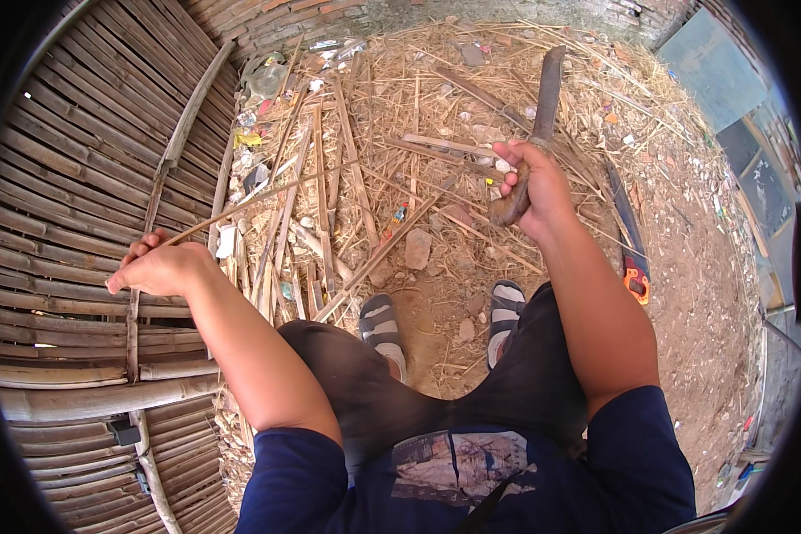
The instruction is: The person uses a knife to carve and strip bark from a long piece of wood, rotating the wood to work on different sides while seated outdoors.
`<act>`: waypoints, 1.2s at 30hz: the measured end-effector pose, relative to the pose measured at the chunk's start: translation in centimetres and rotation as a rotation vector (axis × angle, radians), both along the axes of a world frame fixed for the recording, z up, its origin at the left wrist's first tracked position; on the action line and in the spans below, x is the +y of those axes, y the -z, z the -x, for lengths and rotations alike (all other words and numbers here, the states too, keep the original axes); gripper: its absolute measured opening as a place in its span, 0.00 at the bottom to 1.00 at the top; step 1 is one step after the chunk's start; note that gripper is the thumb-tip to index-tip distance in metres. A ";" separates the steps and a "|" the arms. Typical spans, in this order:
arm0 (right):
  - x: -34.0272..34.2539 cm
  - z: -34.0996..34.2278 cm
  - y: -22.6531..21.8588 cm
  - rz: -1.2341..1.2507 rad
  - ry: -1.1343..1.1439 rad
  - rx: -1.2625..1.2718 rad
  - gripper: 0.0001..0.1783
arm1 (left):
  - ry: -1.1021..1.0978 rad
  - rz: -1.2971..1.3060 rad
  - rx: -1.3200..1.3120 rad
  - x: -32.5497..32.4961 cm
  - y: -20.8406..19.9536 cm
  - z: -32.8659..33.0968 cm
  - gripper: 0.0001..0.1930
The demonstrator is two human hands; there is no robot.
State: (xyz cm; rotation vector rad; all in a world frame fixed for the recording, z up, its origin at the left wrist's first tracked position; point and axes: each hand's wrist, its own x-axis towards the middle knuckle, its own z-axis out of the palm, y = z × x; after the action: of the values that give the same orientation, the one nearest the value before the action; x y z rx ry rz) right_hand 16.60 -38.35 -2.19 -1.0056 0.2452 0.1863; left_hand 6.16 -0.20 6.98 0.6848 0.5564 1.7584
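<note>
My right hand (538,189) is wrapped round the curved wooden handle of a machete (549,93). Its dark, broad blade points away from me over the littered ground. Over at the left, beside the slatted wall, my left hand (162,265) is closed on one end of a thin bamboo strip (267,193). The strip slants up and to the right from the fingers, its far tip above the scattered bamboo. Blade and strip are well apart from each other. My left fingers are partly hidden behind the back of the hand.
Split bamboo pieces (353,160) and straw cover the ground ahead. A handsaw (629,233) with an orange-and-black handle lies to the right. Left stands a bamboo slat wall (71,214); a brick wall (329,20) is at the back. A stone (417,248) lies before my sandalled feet.
</note>
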 end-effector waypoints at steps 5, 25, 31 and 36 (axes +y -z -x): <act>0.0 0.2 -0.3 0.010 -0.001 0.004 0.18 | -0.083 -0.209 0.046 0.7 0.2 0.1 0.29; 0.2 0.5 -0.4 0.000 -0.028 0.025 0.17 | 0.095 -0.016 0.531 4.2 8.6 -3.3 0.33; -0.1 0.3 -0.2 -0.025 -0.016 0.021 0.16 | 0.063 0.093 0.547 4.8 8.5 -2.7 0.36; 0.0 0.3 -0.6 -0.020 -0.021 0.029 0.16 | -0.032 -0.191 0.436 4.6 6.4 -1.9 0.34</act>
State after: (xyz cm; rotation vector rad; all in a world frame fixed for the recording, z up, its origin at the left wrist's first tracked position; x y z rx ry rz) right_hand 16.32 -38.31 -1.58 -0.9861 0.2592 0.2219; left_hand 8.07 4.36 0.62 1.2154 0.6989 1.7109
